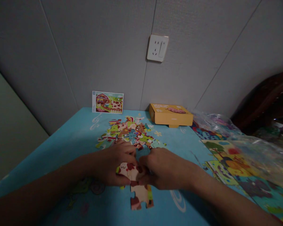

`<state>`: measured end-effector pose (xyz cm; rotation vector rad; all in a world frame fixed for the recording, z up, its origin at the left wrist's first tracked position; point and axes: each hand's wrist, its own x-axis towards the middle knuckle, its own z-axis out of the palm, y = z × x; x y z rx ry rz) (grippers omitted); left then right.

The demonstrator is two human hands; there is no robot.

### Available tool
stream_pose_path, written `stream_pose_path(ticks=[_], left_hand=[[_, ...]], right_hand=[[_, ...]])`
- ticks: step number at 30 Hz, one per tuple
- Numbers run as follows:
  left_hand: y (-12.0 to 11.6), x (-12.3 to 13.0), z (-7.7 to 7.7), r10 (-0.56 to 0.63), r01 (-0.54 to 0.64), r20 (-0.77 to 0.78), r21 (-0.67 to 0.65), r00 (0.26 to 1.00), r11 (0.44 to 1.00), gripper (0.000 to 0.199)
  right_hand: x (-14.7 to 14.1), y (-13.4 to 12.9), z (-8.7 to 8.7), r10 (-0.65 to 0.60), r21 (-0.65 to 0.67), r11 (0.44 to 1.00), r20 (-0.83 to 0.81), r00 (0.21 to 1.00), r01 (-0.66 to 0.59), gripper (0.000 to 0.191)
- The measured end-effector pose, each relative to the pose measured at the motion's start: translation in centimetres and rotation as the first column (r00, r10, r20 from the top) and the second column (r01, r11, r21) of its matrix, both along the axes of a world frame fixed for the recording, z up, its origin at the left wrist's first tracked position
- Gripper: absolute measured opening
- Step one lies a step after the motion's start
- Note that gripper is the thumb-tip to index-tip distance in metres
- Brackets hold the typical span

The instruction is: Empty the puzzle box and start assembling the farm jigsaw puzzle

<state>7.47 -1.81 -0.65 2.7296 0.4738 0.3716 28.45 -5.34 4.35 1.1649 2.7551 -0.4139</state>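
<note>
Between my two hands is a small joined section of jigsaw puzzle [129, 171], showing a cow's face with closed eyes and brown patches. My left hand [115, 161] pinches its left side, with the thumb along the lower edge. On the other side my right hand [157, 168] has its fingers curled closed on the right part. Below it, more puzzle pieces [141, 194] in cream, brown and green lie on the blue cloth, touching or nearly touching the held section. Just beyond my hands spreads a heap of loose puzzle pieces [129, 128].
A farm picture card [108, 102] leans against the wall, left of a yellow box [172, 114]. Colourful picture puzzles [224, 157] and clear plastic bags [257, 153] lie at the right. The blue tablecloth [68, 138] covers the table; a socket [157, 48] is on the wall.
</note>
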Motion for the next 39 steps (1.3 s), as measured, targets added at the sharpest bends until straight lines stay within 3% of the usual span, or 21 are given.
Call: stream_pose_path(ticks=[4, 10, 15, 19, 21, 27, 32, 36, 39], left_hand=[[-0.1, 0.0, 0.1, 0.007, -0.007, -0.013, -0.005, 1.000, 1.000, 0.040], [-0.1, 0.1, 0.2, 0.001, -0.001, -0.026, -0.012, 1.000, 1.000, 0.041], [-0.1, 0.4, -0.2, 0.035, -0.035, -0.006, -0.006, 0.999, 0.999, 0.037], [-0.1, 0.6, -0.5, 0.037, -0.037, 0.011, 0.014, 0.999, 0.999, 0.037], [-0.2, 0.5, -0.6, 0.039, -0.040, 0.010, 0.010, 0.999, 0.999, 0.037], [-0.3, 0.3, -0.5, 0.046, -0.046, 0.006, -0.005, 0.999, 0.999, 0.023], [-0.3, 0.3, -0.1, 0.032, -0.032, 0.000, 0.005, 0.999, 0.999, 0.024], [-0.3, 0.4, 0.2, 0.019, -0.019, -0.005, 0.022, 1.000, 1.000, 0.027], [-0.3, 0.4, 0.4, 0.001, -0.001, -0.012, 0.004, 1.000, 1.000, 0.036]], right_hand=[[0.3, 0.9, -0.7, -0.006, -0.082, 0.997, 0.053, 0.999, 0.011, 0.032], [0.4, 1.3, -1.0, -0.001, -0.110, 0.994, 0.049, 0.999, 0.007, 0.033], [0.7, 1.6, -0.7, -0.020, -0.132, 0.991, -0.029, 0.999, 0.016, 0.023], [1.3, 2.3, -0.3, -0.130, -0.052, 0.991, -0.131, 0.983, 0.124, 0.015], [1.4, 2.4, -0.3, -0.155, -0.085, 0.986, -0.156, 0.976, 0.144, 0.015], [0.6, 1.6, -0.8, -0.003, -0.298, 0.955, -0.026, 1.000, -0.005, 0.019], [0.4, 1.1, -0.4, -0.020, -0.279, 0.960, -0.066, 0.998, 0.001, 0.022], [-0.2, 0.2, -0.7, 0.100, -0.262, 0.954, -0.173, 0.980, -0.144, 0.041], [-0.7, -0.2, -1.3, 0.202, -0.203, 0.946, -0.237, 0.950, -0.252, 0.040]])
